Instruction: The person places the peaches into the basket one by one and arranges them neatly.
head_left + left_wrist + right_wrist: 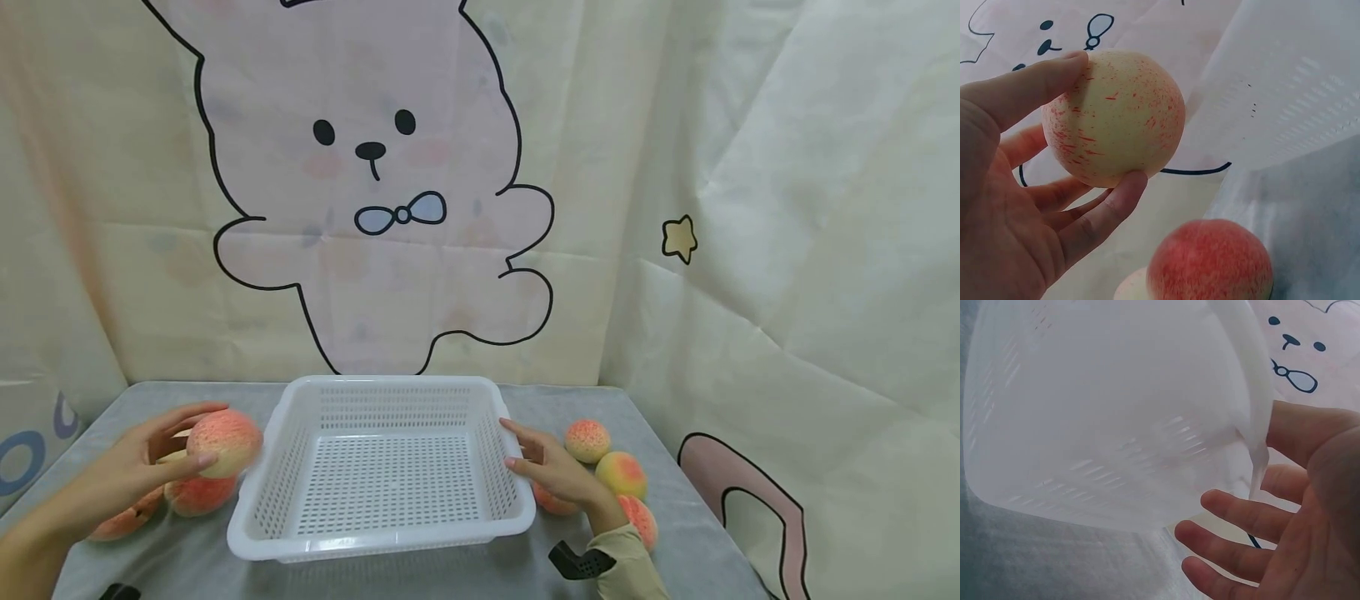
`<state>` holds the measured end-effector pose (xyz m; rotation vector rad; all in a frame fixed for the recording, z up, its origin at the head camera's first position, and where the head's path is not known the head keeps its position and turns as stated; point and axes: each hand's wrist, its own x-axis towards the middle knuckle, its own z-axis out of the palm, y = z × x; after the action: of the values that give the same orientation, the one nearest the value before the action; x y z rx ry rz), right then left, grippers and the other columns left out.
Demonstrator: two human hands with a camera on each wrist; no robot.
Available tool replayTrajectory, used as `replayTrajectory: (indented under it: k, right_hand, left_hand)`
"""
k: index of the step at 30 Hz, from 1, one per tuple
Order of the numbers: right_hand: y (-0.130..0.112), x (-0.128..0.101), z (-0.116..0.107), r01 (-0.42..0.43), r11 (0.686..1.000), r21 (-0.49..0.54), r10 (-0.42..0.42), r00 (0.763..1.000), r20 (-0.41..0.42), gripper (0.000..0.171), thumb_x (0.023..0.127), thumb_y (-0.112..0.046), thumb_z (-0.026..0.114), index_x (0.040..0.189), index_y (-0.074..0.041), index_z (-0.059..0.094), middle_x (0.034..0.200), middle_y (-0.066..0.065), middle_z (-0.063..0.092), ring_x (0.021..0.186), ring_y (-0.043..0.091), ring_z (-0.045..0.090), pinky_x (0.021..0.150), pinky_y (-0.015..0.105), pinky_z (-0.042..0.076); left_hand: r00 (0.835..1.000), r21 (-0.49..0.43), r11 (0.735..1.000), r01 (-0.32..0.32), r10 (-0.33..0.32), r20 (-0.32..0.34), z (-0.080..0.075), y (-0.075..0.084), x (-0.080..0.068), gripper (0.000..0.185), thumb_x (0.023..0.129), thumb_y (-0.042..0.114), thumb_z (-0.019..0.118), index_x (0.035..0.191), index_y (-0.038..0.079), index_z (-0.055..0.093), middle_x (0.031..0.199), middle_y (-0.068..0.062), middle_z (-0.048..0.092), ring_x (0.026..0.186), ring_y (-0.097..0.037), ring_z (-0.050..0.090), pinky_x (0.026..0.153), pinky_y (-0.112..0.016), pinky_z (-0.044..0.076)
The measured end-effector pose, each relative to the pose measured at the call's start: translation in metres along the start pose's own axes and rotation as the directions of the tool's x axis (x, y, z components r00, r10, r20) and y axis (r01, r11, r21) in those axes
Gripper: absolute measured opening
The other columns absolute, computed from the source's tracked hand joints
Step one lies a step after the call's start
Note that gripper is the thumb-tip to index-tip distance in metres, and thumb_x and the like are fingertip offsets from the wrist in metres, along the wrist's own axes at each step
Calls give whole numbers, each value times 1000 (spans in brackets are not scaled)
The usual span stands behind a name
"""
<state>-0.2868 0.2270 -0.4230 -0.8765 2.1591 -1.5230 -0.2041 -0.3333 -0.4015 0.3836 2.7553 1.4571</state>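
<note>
My left hand holds a pink-and-yellow peach in its fingertips, just left of a white perforated basket with nothing in it. In the left wrist view the held peach sits between thumb and fingers, with another peach below it. More peaches lie on the table under that hand. My right hand rests with straight fingers against the basket's right rim; in the right wrist view the right hand's fingers lie beside the basket wall.
Several peaches lie on the grey tabletop to the right of the basket, one partly under my right hand. A cream curtain with a rabbit drawing hangs close behind the table.
</note>
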Motion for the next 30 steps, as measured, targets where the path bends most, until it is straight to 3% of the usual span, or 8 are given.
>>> replayTrajectory:
  k: [2,4,6,11,14,17,21,30]
  right_hand:
    - [0,0,0,3,1000,3,-3,1000,-1,69,104,-14,55,161,-1,17,158,31,35,137,49,47,95,28,55]
    - [0,0,0,8,1000,5,-8,1000,-3,69,104,-14,55,161,-1,18,158,31,36,136,49,48,95,28,56]
    - [0,0,1,11,1000,7,-11,1000,-6,69,104,-14,55,160,-1,18,157,32,36,136,50,48,94,28,56]
    - [-1,0,1,15,1000,18,-15,1000,0,68,105,-14,54,160,0,18,157,32,35,137,50,47,95,28,55]
    - [-2,0,1,11,1000,25,-11,1000,5,68,105,-14,54,160,0,17,158,31,34,138,50,45,95,27,55]
    - [-3,-1,1,7,1000,26,-8,1000,8,68,105,-14,53,161,0,16,160,31,33,138,50,45,96,27,55]
    - [-4,0,1,3,1000,17,-3,1000,8,68,105,-14,53,161,-1,15,160,30,32,138,49,47,96,29,55]
    - [-2,-1,2,-3,1000,10,3,1000,5,69,105,-12,54,161,-2,16,159,30,34,137,48,48,95,28,55]
  left_hand:
    - [1000,-2,1000,-11,11,1,1,3,2,56,104,23,56,156,27,35,127,35,49,100,11,57,63,-35,53]
    - [1000,35,999,-10,11,-7,2,6,5,57,103,27,57,156,27,35,127,35,48,109,16,52,77,-37,55]
    - [1000,48,999,-9,10,-4,2,10,8,57,103,29,57,155,26,35,128,33,49,109,19,50,80,-41,57]
    - [1000,75,997,-22,23,-10,5,19,16,57,101,31,60,154,23,38,133,27,48,110,19,50,81,-29,55]
    - [999,88,995,-35,37,-20,7,25,22,58,101,30,61,153,21,39,143,10,51,113,9,56,82,-26,54]
    - [999,89,995,-51,52,-16,10,32,28,60,100,31,62,154,19,39,149,-8,50,118,-13,63,82,-28,55]
    - [998,80,995,-64,65,-4,14,40,36,62,99,31,64,154,17,38,150,-17,48,123,-39,60,80,-33,57]
    - [995,87,991,-97,96,17,25,51,53,66,95,30,69,151,10,41,145,-25,51,121,-46,59,82,-55,58]
